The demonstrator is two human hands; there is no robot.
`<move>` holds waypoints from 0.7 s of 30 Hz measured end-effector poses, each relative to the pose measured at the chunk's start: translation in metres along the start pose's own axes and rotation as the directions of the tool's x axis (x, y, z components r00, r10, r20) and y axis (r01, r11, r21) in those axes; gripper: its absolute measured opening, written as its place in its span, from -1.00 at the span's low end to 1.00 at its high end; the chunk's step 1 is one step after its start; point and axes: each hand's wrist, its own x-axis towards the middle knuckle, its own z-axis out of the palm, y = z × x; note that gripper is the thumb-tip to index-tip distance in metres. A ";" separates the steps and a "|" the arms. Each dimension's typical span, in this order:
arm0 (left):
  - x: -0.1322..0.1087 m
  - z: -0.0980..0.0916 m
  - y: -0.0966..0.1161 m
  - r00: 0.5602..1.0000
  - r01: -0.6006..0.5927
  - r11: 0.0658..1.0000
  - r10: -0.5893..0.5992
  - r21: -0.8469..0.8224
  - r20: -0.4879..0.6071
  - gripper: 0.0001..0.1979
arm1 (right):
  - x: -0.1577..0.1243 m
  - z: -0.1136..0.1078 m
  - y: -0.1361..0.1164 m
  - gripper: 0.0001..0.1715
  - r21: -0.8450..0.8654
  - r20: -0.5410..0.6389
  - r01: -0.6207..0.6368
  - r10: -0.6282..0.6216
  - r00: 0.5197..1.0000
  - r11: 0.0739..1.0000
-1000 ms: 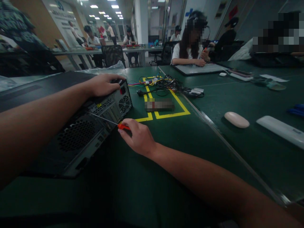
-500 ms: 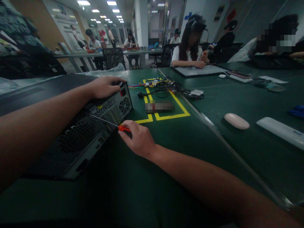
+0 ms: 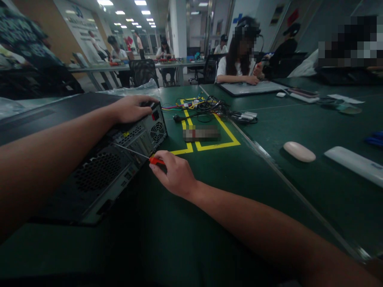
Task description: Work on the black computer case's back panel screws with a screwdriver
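Observation:
A black desktop computer case (image 3: 89, 104) lies on the table at the left, its grey rear panel (image 3: 136, 149) with vents and ports turned towards me. Flat on its upper edge near the far corner rests my left hand (image 3: 133, 107), thumb and fingers apart. My right hand (image 3: 175, 173) is closed around the orange handle of a screwdriver (image 3: 157, 160). The long thin shaft points left across the rear panel. Its tip reaches the panel near the upper edge; whether it sits in a screw is too small to tell.
Behind the case, a tangle of cables (image 3: 212, 107) lies by yellow tape (image 3: 220, 146) and a blurred-out flat object (image 3: 203, 134). To the right are a computer mouse (image 3: 299, 152) and a long white object (image 3: 356, 163). A co-worker (image 3: 239, 59) sits across the table.
Both hands, the screwdriver and the case stay almost where they were. The view has shifted very slightly.

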 end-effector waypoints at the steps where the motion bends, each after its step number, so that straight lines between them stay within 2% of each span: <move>1: 0.000 0.000 -0.001 1.000 -0.005 1.000 0.005 -0.004 -0.004 -0.24 | 0.000 0.000 0.000 -0.70 0.000 0.000 0.001 -0.001 1.000 1.000; 21: -0.002 -0.001 0.003 1.000 -0.016 1.000 0.016 -0.013 0.009 -0.25 | -0.001 0.003 0.002 -0.66 0.004 -0.042 0.013 -0.013 0.999 1.000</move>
